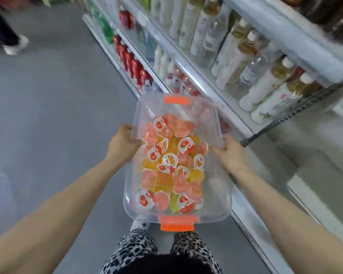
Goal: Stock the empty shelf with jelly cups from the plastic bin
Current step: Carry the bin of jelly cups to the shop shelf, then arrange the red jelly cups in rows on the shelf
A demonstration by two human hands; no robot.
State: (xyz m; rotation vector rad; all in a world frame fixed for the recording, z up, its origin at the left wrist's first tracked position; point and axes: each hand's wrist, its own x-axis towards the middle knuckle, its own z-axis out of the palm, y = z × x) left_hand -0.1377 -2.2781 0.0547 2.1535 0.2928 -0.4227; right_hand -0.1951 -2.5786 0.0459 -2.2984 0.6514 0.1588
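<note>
Held a clear, rectangular plastic bin (219, 192) between both hands, lengthwise and pointing away from the body, above a smooth grey floor (48, 115). Gripped the bin's left long wall with the left hand (121, 143), fingers curled against the plastic and partly blurred through it. Gripped the right long rim with the right hand (232, 153), thumb laid along the edge and the other fingers tucked out of sight below. Had both hands on the far half of the bin, bare forearms reaching forward on either side.

Carried inside, across most of the bottom, a loose heap of small pink, orange and yellow jelly cups (170, 161), some lid-up with white foil tops printed with red fruit, others tipped on their sides. Showed a bright orange plastic handle at the far short end (176, 100) and a matching orange handle at the near end (177, 224), just above black-and-white leopard-print trousers (135, 248).

Stood close beside a white shelving unit (297, 36) on the right, lined with pale-labelled, white-capped bottles (265, 82). Made out rows of red bottles (131, 62) and green bottles (105, 30) farther along, all blurred. Made out pale white shelf boards (315, 155) at the lower right, too smeared for detail. Caught a white shoe (14, 46) of another person at the top left.
</note>
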